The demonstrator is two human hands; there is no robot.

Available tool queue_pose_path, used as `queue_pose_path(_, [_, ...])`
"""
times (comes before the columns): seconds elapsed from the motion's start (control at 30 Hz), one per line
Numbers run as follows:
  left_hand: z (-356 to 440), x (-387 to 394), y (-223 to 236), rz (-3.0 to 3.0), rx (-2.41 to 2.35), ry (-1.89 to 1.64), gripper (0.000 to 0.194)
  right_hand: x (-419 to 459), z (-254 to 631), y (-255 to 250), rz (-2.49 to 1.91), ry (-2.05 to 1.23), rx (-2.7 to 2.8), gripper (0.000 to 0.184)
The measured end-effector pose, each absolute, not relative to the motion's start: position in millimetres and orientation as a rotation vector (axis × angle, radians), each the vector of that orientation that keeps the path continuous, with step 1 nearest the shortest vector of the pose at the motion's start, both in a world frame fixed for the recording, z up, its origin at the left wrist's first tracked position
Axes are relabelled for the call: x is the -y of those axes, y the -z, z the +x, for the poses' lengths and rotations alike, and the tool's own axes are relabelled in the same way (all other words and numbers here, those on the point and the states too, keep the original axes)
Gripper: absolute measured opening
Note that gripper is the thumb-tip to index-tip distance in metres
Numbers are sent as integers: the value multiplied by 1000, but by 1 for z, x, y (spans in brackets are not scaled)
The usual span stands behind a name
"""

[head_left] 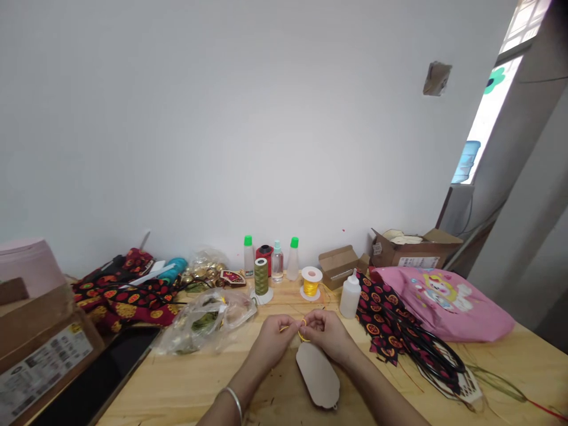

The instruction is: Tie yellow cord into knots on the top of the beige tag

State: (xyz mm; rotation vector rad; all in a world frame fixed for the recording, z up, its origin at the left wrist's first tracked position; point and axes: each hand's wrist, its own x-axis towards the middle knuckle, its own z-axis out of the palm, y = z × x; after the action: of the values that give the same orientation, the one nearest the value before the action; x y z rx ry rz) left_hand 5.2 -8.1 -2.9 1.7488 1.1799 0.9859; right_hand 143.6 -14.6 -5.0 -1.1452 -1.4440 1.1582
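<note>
Between my two hands is a thin yellow cord [303, 337], bent into a small loop. My left hand [278, 335] pinches the cord with thumb and forefinger from the left. From the right, my right hand [326, 332] pinches it too, its fingertips almost meeting the left ones. Just below my hands lies a flat beige plaque [318, 376] with a scalloped lower end and a small ring at its bottom tip. The cord runs down toward the plaque's top; whether it passes through there I cannot tell.
Behind my hands stand a yellow cord spool [310, 284], a green thread cone [261, 278] and a white squeeze bottle [350, 296]. Left lies a clear plastic bag [208, 319]; right are patterned fabric [377, 313], black cords [437, 349] and a pink bag [452, 305].
</note>
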Motion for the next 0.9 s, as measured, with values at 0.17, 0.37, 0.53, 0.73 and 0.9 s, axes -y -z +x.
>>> queue_pose_path(0.17, [6,11,0,1765,-1202,-962,32,16,142,3,-1162,-1139,1441,20])
queue_pose_path(0.37, [5,10,3,1770,-1187,-984,34,17,140,3,-1182,-1103,1454,18])
queue_pose_path(0.53, [4,7,7,1752,-1210,-976,33,14,139,8,-1190,-1069,1477,16])
queue_pose_path(0.73, [5,10,-1,1717,-1231,-963,32,12,139,12,-1202,-1036,1546,16])
queue_pose_path(0.9, [5,11,-5,1684,-1280,-975,33,13,139,15,-1219,-959,1628,21])
